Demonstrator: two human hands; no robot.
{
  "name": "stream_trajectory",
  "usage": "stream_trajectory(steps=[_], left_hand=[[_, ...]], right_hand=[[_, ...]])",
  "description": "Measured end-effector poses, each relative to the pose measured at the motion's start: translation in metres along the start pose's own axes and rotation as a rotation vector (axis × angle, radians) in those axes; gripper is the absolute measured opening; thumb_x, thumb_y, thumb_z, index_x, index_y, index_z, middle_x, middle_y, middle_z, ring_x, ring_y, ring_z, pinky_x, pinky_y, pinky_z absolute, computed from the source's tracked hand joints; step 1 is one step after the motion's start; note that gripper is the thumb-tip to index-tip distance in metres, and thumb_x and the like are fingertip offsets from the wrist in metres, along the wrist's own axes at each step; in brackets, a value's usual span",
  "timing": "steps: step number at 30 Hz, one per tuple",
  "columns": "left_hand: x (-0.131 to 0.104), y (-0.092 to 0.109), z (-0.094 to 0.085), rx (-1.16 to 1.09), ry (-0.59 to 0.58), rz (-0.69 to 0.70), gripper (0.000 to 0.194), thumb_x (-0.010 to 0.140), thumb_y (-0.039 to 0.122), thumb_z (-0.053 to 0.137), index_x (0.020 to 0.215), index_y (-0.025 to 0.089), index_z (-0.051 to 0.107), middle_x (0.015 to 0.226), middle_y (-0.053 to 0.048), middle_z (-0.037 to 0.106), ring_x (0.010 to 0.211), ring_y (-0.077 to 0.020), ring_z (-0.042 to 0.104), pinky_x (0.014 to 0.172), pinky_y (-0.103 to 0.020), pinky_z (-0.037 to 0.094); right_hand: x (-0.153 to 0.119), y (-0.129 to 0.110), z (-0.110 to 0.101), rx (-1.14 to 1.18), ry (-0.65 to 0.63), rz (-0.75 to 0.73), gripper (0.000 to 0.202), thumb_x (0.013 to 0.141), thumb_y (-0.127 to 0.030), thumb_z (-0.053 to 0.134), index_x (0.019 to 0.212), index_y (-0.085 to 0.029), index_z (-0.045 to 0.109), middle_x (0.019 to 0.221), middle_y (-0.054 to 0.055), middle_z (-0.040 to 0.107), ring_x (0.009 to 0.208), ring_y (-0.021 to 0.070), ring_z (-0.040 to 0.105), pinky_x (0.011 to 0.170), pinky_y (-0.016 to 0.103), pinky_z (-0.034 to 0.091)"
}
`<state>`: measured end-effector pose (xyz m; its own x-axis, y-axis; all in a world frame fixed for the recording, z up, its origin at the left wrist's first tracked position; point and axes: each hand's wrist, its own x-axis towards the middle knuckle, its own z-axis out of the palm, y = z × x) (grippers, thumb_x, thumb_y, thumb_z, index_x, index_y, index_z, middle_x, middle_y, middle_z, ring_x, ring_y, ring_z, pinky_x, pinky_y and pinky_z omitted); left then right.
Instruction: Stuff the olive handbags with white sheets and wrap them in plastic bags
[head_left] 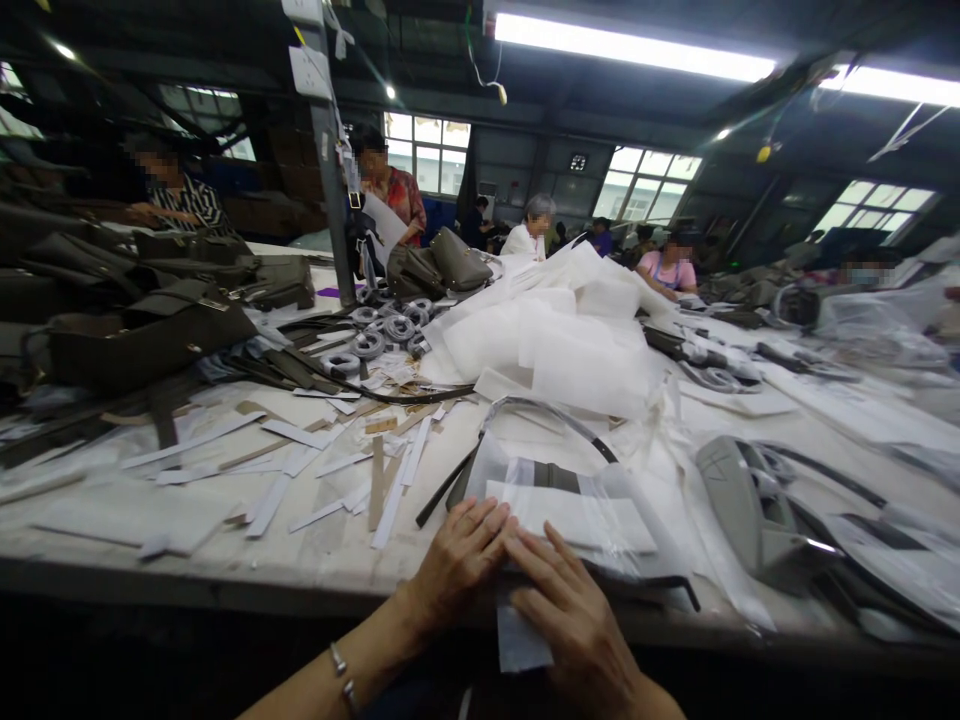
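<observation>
A dark handbag (556, 476) lies on the table in front of me, its curved handle (551, 410) arching toward the back. Translucent wrap (637, 490) and a white foam sheet (592, 515) cover much of the bag. My left hand (461, 550) is bent over the wrap at the near left corner, thumb hidden. Beside it, fingertips meeting, my right hand (566, 610) grips the near edge, fingers on top and thumb lower down. A flap of the wrap hangs below the right hand over the table edge. A dark strap end (679, 585) sticks out at the right.
Paper and card strips (375, 485) litter the table on the left. Behind the bag rises a heap of white foam sheets (555, 330). Dark bags (142, 335) pile up at far left, coiled straps (390, 330) near a post (334, 180). A grey bag (739, 510) lies right. Several people work beyond.
</observation>
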<state>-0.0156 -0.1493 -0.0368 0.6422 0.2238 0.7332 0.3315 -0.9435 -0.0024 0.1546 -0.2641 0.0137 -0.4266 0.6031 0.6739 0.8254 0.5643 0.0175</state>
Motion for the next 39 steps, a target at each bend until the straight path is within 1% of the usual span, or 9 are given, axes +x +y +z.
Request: stream_trajectory(steps=[3,7,10,16,22,28,32,35,39], left_hand=[[0.002,-0.001,-0.010,-0.192,-0.031,-0.068,0.033,0.096,0.019,0.046,0.127,0.015,0.056,0.125,-0.011,0.066,0.121,-0.0214,0.058,0.107,-0.043,0.042],[0.010,-0.005,-0.026,-0.492,-0.212,-0.218,0.028,0.096,0.027,0.049,0.121,0.025,0.061,0.124,-0.004,0.068,0.122,-0.0193,0.058,0.109,-0.043,0.039],[0.016,-0.004,-0.025,-0.556,-0.188,-0.333,0.023,0.098,0.023,0.047,0.107,0.027,0.067,0.112,0.001,0.073,0.113,-0.0173,0.064,0.102,-0.039,0.043],[0.013,0.010,-0.002,-0.430,0.035,-0.300,0.007,0.089,0.018,0.061,0.090,0.023,0.067,0.100,-0.001,0.074,0.103,-0.0197,0.066,0.092,-0.038,0.044],[0.013,0.013,0.000,-0.366,0.047,-0.275,0.015,0.089,0.013,0.051,0.091,0.021,0.063,0.095,-0.003,0.071,0.103,-0.0227,0.064,0.092,-0.041,0.041],[0.024,0.013,-0.023,-0.437,-0.124,-0.400,0.016,0.085,0.013,0.057,0.099,0.021,0.057,0.095,-0.003,0.067,0.093,-0.0212,0.062,0.087,-0.037,0.045],[0.028,0.015,-0.011,-0.359,-0.057,-0.536,0.028,0.081,0.016,0.064,0.104,0.021,0.050,0.086,-0.001,0.065,0.078,-0.0209,0.060,0.073,-0.034,0.045],[0.030,0.013,0.004,-0.246,0.038,-0.495,0.018,0.085,0.010,0.050,0.100,0.020,0.049,0.079,-0.001,0.063,0.070,-0.0195,0.059,0.068,-0.033,0.042],[0.034,0.016,0.008,-0.062,0.040,-0.348,0.019,0.092,0.009,0.040,0.092,0.019,0.055,0.078,-0.003,0.062,0.069,-0.0185,0.057,0.067,-0.033,0.042]], right_hand=[[0.004,0.000,0.004,0.077,-0.001,0.016,0.029,0.088,0.000,0.039,0.090,-0.018,0.063,0.114,0.010,0.072,0.115,0.0170,0.064,0.108,0.033,0.044],[0.003,0.001,0.009,0.120,0.020,0.026,0.032,0.088,-0.003,0.039,0.106,-0.016,0.062,0.102,0.008,0.075,0.109,0.0177,0.067,0.102,0.030,0.050],[0.006,0.002,0.005,0.145,0.026,0.022,0.030,0.090,-0.007,0.037,0.106,-0.017,0.061,0.102,0.009,0.075,0.106,0.0186,0.068,0.099,0.030,0.051],[0.014,-0.003,-0.004,0.141,0.002,0.023,0.031,0.095,-0.014,0.032,0.104,-0.017,0.062,0.097,0.009,0.075,0.087,0.0193,0.070,0.084,0.031,0.053],[0.030,0.003,-0.008,0.085,0.009,0.073,0.028,0.096,-0.011,0.038,0.103,-0.018,0.065,0.092,0.006,0.073,0.078,0.0178,0.063,0.074,0.033,0.043],[0.050,0.040,0.005,0.010,-0.066,0.281,0.017,0.092,-0.020,0.057,0.083,-0.023,0.070,0.081,0.002,0.069,0.079,0.0177,0.058,0.074,0.034,0.038],[0.049,0.062,0.022,0.065,-0.181,0.492,0.017,0.088,-0.026,0.067,0.071,-0.024,0.070,0.078,0.001,0.066,0.078,0.0177,0.058,0.074,0.033,0.040],[0.047,0.073,0.033,0.154,-0.268,0.634,0.018,0.084,-0.026,0.070,0.066,-0.023,0.068,0.074,0.000,0.064,0.077,0.0185,0.059,0.072,0.031,0.042],[0.045,0.079,0.040,0.184,-0.339,0.754,0.016,0.080,-0.023,0.071,0.065,-0.023,0.066,0.074,-0.001,0.065,0.077,0.0183,0.060,0.074,0.032,0.042]])
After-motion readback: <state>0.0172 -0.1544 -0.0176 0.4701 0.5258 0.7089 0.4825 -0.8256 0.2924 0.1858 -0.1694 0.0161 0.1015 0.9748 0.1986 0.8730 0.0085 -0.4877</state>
